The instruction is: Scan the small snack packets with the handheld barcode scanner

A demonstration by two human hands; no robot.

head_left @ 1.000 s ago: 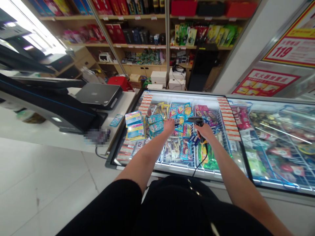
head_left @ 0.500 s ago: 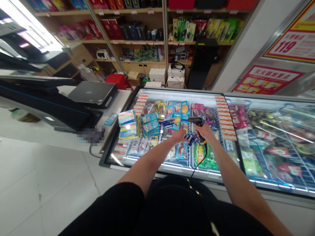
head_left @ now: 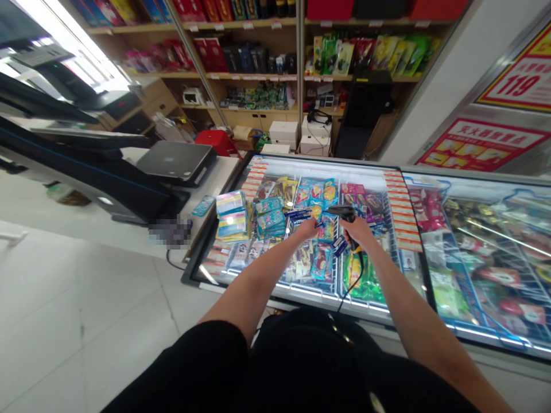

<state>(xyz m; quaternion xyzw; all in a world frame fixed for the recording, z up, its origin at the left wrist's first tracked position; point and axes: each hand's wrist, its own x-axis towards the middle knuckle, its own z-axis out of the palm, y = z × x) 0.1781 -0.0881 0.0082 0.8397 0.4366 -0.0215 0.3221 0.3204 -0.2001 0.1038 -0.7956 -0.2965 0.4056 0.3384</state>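
Note:
My right hand [head_left: 358, 230] is closed around the grip of a black barcode scanner [head_left: 343, 212], whose cable [head_left: 357, 278] runs down over the freezer's front edge. Just left of it, my left hand [head_left: 307, 229] is closed on a small dark blue candy pack [head_left: 322, 221], mostly hidden by the fingers. Beyond the left hand, more blue candy packs [head_left: 297, 214] lie on the glass top. Another blue pack [head_left: 340, 246] is below the scanner, against my right hand; whether the hand touches it I cannot tell.
On the freezer's glass lid [head_left: 206, 274] lie a stack of yellow-blue packets [head_left: 231, 215] and a pile of teal packets [head_left: 270, 218]. Frozen goods show beneath. A counter with a grey scale [head_left: 176, 160] and a black terminal [head_left: 129, 189] stands left; stocked shelves [head_left: 258, 74] rise behind.
My left hand has moved left, away from the scanner, with a blue pack in its fingers. My right hand keeps hold of the scanner. The whole view has shifted slightly.

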